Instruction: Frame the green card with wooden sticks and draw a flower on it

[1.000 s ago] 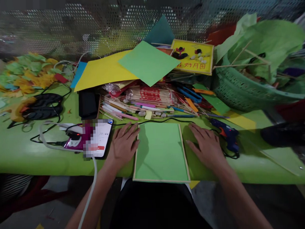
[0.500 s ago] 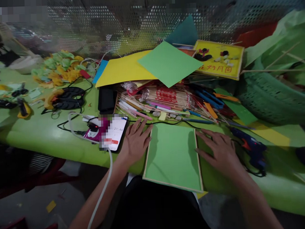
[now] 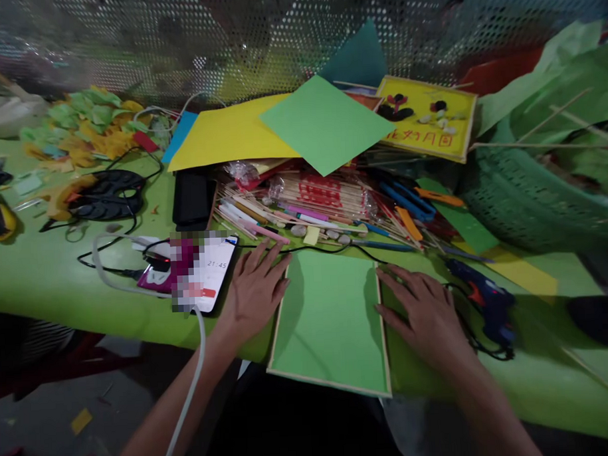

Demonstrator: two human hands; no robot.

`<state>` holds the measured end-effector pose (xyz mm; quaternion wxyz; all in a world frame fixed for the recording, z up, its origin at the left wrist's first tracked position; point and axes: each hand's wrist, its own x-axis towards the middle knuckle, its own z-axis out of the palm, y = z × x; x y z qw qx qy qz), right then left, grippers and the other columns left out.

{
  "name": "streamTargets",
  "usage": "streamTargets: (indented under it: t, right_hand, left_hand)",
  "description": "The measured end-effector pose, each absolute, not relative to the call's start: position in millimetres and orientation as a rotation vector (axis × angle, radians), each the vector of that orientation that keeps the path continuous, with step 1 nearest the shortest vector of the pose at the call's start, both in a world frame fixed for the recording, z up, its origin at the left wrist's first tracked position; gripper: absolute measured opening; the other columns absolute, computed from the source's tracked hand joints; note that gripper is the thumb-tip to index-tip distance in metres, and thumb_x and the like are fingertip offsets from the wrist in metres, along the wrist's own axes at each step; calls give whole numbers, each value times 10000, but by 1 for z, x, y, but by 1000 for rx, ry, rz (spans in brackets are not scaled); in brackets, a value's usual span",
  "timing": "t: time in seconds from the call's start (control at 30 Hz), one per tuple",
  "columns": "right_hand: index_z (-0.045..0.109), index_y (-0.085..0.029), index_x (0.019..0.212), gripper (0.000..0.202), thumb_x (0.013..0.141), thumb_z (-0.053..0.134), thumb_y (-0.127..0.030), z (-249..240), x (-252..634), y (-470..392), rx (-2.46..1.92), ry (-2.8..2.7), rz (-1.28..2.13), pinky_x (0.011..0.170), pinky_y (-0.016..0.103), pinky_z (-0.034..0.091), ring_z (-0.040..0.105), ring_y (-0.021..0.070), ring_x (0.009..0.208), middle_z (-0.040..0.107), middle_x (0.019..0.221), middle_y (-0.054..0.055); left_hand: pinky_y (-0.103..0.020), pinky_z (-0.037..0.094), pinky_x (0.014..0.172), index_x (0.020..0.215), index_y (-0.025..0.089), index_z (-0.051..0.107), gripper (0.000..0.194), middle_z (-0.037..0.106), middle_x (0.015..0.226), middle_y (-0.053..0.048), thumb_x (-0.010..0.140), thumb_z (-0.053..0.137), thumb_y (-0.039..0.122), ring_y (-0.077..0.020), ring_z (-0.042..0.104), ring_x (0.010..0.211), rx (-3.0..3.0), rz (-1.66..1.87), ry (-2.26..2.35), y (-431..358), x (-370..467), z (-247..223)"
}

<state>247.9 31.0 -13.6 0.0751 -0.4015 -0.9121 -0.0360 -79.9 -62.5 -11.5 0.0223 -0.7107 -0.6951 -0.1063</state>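
A green sheet of paper (image 3: 332, 327) edged with thin pale wooden sticks lies in front of me, its near edge reaching past the table's edge. My left hand (image 3: 251, 290) rests flat beside its left edge, fingers spread, holding nothing. On the other side, my right hand (image 3: 419, 304) lies open, with its fingertips at the right stick border. Close by my left hand is a lit phone (image 3: 210, 274) with a white cable. A dark blue glue gun (image 3: 489, 308) lies to the right of my right hand.
Behind the sheet are bundled sticks (image 3: 320, 191), pens and blue-handled scissors (image 3: 407, 198). Yellow paper (image 3: 231, 134) and a framed yellow picture (image 3: 430, 120) lean at the back. A green basket (image 3: 536, 186) stands right; crumpled paper pieces (image 3: 88, 126) lie left.
The whole view has shifted, so things appear slightly further left. Both hands keep their places beside the framed green sheet.
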Motion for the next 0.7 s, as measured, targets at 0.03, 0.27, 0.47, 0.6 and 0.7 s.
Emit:
streamTargets:
  t: [0.03, 0.27, 0.47, 0.6, 0.7]
  right_hand:
    - [539, -223, 1478, 518, 1025, 491, -470, -15, 248, 31, -1207, -2732, -103, 944, 542, 482, 539, 359, 1233, 603, 1451, 130]
    - [451, -253, 1543, 556, 1029, 483, -461, -23, 251, 28, -1203, -2687, -63, 965, 527, 475, 541, 340, 1244, 592, 1475, 111]
    - [472, -290, 1536, 549, 1019, 498, -472, -26, 251, 28, -1179, -2680, -53, 949, 539, 487, 558, 351, 1219, 617, 1448, 106]
    - [443, -309, 1562, 575, 1012, 513, -462, -27, 251, 29, -1164, -2666, -52, 940, 535, 496, 568, 352, 1213, 620, 1444, 113]
    - [465, -301, 1547, 569, 1006, 527, -466, -27, 252, 29, -1142, -2663, -58, 934, 521, 501, 575, 349, 1207, 626, 1441, 108]
  left_hand:
    - [-521, 363, 1179, 1445, 279, 582, 421, 452, 1617, -13, 1040, 474, 317, -296, 380, 1511, -2200, -327, -2160, -63, -80, -12]
    - [-491, 357, 1185, 1514, 274, 508, 470, 413, 1639, -15, 1050, 440, 314, -278, 359, 1524, -2188, -298, -2160, -62, -79, -16]
    - [-513, 361, 1185, 1528, 265, 493, 483, 395, 1645, -15, 1053, 440, 329, -286, 361, 1524, -2172, -261, -2173, -61, -78, -17]
    - [-504, 360, 1189, 1506, 277, 520, 472, 400, 1642, -10, 1038, 474, 312, -286, 375, 1518, -2162, -266, -2154, -61, -78, -17]
    - [-490, 371, 1185, 1493, 285, 539, 466, 435, 1624, -18, 1030, 491, 301, -281, 397, 1506, -2146, -284, -2147, -60, -78, -17]
